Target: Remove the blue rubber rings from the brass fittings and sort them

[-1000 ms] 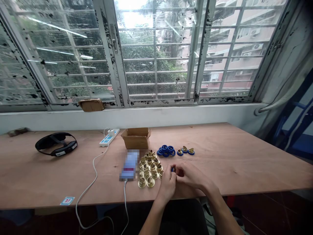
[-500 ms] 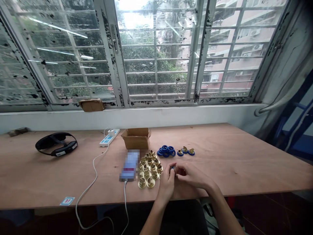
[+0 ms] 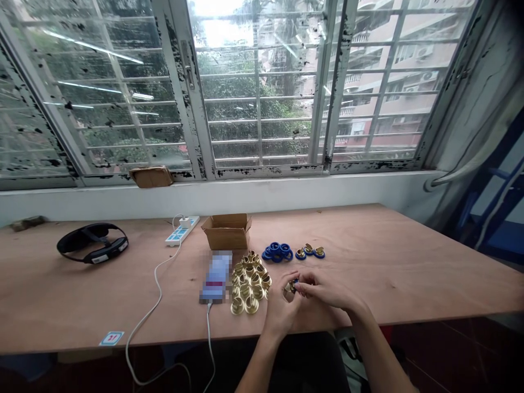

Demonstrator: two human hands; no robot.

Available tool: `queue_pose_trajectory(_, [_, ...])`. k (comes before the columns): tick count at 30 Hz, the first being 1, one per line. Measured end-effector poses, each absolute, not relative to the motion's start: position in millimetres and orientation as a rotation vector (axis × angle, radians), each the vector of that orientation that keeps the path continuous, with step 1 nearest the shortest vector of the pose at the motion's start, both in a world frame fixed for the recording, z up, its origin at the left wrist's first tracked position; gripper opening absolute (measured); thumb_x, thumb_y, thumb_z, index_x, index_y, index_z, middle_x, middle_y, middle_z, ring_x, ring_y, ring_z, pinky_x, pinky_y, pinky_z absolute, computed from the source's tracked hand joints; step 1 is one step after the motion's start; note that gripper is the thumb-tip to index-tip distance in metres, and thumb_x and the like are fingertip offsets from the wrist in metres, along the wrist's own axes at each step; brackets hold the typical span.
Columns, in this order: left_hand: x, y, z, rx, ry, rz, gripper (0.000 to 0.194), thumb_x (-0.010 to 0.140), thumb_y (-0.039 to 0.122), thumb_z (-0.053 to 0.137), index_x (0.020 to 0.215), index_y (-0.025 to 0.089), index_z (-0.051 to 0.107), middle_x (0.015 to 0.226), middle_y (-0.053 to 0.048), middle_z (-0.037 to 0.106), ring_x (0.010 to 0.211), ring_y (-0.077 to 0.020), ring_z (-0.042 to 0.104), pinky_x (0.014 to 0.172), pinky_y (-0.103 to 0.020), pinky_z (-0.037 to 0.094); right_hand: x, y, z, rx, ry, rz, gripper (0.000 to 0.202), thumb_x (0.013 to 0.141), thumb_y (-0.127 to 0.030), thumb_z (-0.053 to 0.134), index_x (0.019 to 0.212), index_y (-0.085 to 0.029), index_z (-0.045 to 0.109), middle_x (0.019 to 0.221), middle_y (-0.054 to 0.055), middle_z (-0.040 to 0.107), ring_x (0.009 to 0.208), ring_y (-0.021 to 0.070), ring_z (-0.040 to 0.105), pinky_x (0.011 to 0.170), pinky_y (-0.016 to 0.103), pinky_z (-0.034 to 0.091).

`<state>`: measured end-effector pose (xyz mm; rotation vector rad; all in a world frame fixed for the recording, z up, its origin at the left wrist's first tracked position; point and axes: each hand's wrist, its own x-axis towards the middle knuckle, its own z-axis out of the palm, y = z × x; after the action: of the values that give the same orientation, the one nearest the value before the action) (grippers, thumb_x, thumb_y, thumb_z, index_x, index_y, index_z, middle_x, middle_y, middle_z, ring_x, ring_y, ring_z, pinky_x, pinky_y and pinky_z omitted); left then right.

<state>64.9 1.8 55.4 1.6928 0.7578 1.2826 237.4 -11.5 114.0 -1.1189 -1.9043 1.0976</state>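
Observation:
Between my two hands is a small gold metal part (image 3: 290, 286) with a bit of blue at its edge. My left hand (image 3: 281, 308) is closed around its left side, and the fingers of my right hand (image 3: 323, 289) pinch it from the right. Just left of my hands lie many gold metal parts (image 3: 250, 284) in a group. Beyond my hands sits a heap of blue rings (image 3: 277, 251). To the right of that heap are several gold parts set in blue rings (image 3: 310, 251).
An open cardboard box (image 3: 226, 234) stands behind the gold parts. A phone (image 3: 218, 277) with a white cable lies left of them. Farther left are a power strip (image 3: 176, 236) and a black headset (image 3: 93, 243) on the wooden table (image 3: 409, 256).
My left hand has turned and its fingers have shifted, so the gold part between my hands now shows. My right hand has moved slightly. The view has shifted a little.

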Motion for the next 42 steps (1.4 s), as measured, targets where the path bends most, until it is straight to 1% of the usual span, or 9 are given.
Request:
queue_pose_trajectory(6, [63.7, -3.9, 60.8, 1.714, 0.758, 1.239, 0.045, 0.091, 0.011, 0.053, 0.133, 0.021, 0.068, 0.129, -0.008, 0.073, 0.12, -0.0259, 0.067, 0.106, -0.041, 0.052, 234.9, -4.1, 103.4, -1.138, -1.813, 1.134, 0.038, 0.094, -0.045, 0.065, 0.07, -0.016, 0.063, 0.065, -0.001, 0.058, 0.061, 0.0132, 0.05, 0.059, 0.026, 0.037])
queue_pose_trajectory(17, [61.5, -7.0, 61.7, 1.72, 0.769, 1.301, 0.043, 0.098, 0.014, 0.042, 0.132, 0.021, 0.068, 0.129, -0.008, 0.072, 0.119, -0.025, 0.066, 0.104, -0.04, 0.052, 225.0, -11.2, 116.7, -1.159, -1.807, 1.079, 0.038, 0.092, -0.047, 0.065, 0.069, -0.017, 0.059, 0.066, 0.0, 0.058, 0.064, 0.0144, 0.051, 0.06, 0.027, 0.037])
queue_pose_trajectory(21, [59.6, -8.7, 68.2, 1.585, 0.707, 1.296, 0.036, 0.103, 0.028, 0.044, 0.13, 0.022, 0.068, 0.129, -0.009, 0.07, 0.119, -0.0253, 0.065, 0.104, -0.04, 0.053, 228.5, -15.4, 122.5, -1.16, -1.84, 0.937, 0.035, 0.094, -0.043, 0.063, 0.069, -0.018, 0.057, 0.068, -0.002, 0.056, 0.065, 0.0137, 0.048, 0.06, 0.027, 0.035])
queue_pose_trajectory(23, [60.3, -8.2, 69.6, 1.503, 0.656, 1.236, 0.038, 0.105, 0.039, 0.045, 0.132, 0.021, 0.064, 0.132, -0.01, 0.068, 0.117, -0.0255, 0.066, 0.097, -0.039, 0.057, 229.6, -17.8, 125.9, -1.181, -1.851, 0.862, 0.035, 0.094, -0.042, 0.063, 0.069, -0.019, 0.055, 0.068, -0.001, 0.056, 0.065, 0.0139, 0.047, 0.059, 0.027, 0.035])
queue_pose_trajectory(25, [61.6, -6.1, 67.6, 1.419, 0.646, 1.183, 0.043, 0.104, 0.047, 0.046, 0.132, 0.019, 0.061, 0.125, -0.012, 0.069, 0.104, -0.0238, 0.071, 0.085, -0.036, 0.06, 229.2, -21.0, 130.1, -1.193, -1.882, 0.819, 0.034, 0.093, -0.04, 0.063, 0.069, -0.019, 0.055, 0.069, 0.0, 0.059, 0.065, 0.0144, 0.049, 0.059, 0.027, 0.035])
queue_pose_trajectory(27, [62.8, -3.1, 63.8, 1.355, 0.65, 1.123, 0.049, 0.102, 0.054, 0.047, 0.128, 0.015, 0.06, 0.106, -0.012, 0.073, 0.082, -0.0203, 0.073, 0.073, -0.032, 0.06, 227.5, -24.9, 134.6, -1.198, -1.91, 0.779, 0.031, 0.093, -0.039, 0.064, 0.069, -0.019, 0.056, 0.069, 0.001, 0.062, 0.065, 0.0151, 0.052, 0.059, 0.028, 0.037])
queue_pose_trajectory(30, [63.2, -0.4, 60.4, 1.313, 0.61, 1.044, 0.052, 0.1, 0.06, 0.047, 0.117, 0.013, 0.061, 0.082, -0.005, 0.069, 0.062, -0.0157, 0.065, 0.061, -0.028, 0.054, 223.6, -30.2, 139.3, -1.195, -1.935, 0.745, 0.025, 0.092, -0.034, 0.064, 0.071, -0.02, 0.058, 0.067, 0.001, 0.064, 0.064, 0.0158, 0.055, 0.06, 0.028, 0.041])
queue_pose_trajectory(36, [61.2, -5.7, 66.2, 1.395, 0.587, 1.087, 0.045, 0.102, 0.056, 0.044, 0.108, 0.016, 0.063, 0.079, 0.0, 0.056, 0.068, -0.0131, 0.052, 0.063, -0.024, 0.045, 223.4, -30.2, 139.3, -1.18, -1.936, 0.807, 0.021, 0.09, -0.029, 0.067, 0.073, -0.02, 0.058, 0.067, 0.001, 0.066, 0.063, 0.0158, 0.057, 0.06, 0.028, 0.042])
queue_pose_trajectory(42, [60.9, -6.4, 59.3, 1.461, 0.628, 1.126, 0.041, 0.104, 0.053, 0.042, 0.117, 0.018, 0.061, 0.08, 0.0, 0.053, 0.069, -0.0133, 0.047, 0.064, -0.024, 0.042, 226.4, -27.8, 138.1, -1.175, -1.961, 0.782, 0.024, 0.087, -0.028, 0.069, 0.071, -0.021, 0.053, 0.07, -0.001, 0.06, 0.065, 0.0146, 0.053, 0.058, 0.026, 0.039])
